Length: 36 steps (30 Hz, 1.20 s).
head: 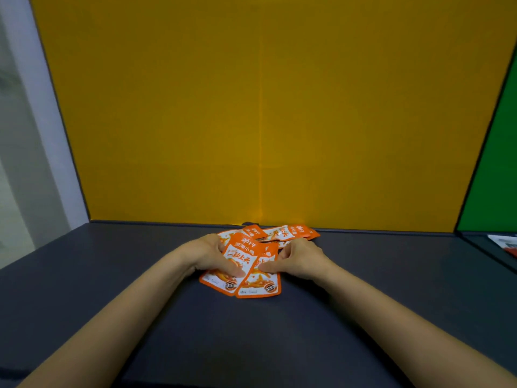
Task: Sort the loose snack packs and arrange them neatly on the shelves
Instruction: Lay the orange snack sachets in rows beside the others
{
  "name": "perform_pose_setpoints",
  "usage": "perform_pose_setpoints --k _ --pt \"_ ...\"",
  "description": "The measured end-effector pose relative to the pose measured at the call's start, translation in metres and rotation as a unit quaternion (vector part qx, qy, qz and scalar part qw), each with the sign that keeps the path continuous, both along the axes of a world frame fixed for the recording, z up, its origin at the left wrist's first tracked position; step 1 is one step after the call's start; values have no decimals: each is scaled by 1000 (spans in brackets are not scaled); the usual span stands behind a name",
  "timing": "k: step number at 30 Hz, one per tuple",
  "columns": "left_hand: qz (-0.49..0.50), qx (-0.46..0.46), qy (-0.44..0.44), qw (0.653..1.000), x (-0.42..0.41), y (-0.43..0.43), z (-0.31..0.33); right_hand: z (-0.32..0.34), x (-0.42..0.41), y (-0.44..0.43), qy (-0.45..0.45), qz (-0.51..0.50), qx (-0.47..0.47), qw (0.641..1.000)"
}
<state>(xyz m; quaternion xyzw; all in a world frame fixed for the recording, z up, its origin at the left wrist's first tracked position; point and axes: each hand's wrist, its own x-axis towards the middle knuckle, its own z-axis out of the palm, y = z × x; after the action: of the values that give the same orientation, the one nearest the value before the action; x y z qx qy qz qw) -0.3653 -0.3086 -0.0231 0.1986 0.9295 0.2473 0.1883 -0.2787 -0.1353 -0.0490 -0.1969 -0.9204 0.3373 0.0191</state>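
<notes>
My left hand (215,257) and my right hand (293,259) both hold orange snack packs (243,264) on the dark bench (112,275), by the yellow wall (265,107).

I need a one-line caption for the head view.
The left hand and right hand hold overlapping orange snack packs on a dark shelf.

dim, even light, soft blur overall, wide-angle bend at edges, no hard shadows

The top orange snack pack (242,254) says 劲仔, then 深海小鱼 — and in big letters 一秒上头 — the small print is too blurry
</notes>
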Motion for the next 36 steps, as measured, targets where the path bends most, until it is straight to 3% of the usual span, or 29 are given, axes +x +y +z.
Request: perform_pose_setpoints --k 6,8,11,14,16,18,22,29,36 --pt "-69 54 -45 995 -8 -5 -4 6 17 0 5 -2 -74 997" --pt "-80 69 7 994 -12 -7 -2 8 27 2 29 -14 -96 995" --pt "-103 22 129 986 -23 -8 5 8 36 14 104 -74 -138 982" --pt "-123 21 121 985 -36 -4 7 4 33 29 186 -171 -191 948" --pt "-125 74 55 988 -41 0 6 3 27 32 188 -226 -173 940" --pt "-120 119 -8 985 -44 5 3 0 18 32 144 -276 -90 946" --pt "-103 143 -6 984 -55 14 -4 -3 4 23 34 -314 36 948" --pt "-66 165 -42 983 -60 12 -7 5 -26 1 50 -316 -7 947" --pt "-62 153 -73 984 -62 11 -4 8 -40 -16 98 -371 -35 923"
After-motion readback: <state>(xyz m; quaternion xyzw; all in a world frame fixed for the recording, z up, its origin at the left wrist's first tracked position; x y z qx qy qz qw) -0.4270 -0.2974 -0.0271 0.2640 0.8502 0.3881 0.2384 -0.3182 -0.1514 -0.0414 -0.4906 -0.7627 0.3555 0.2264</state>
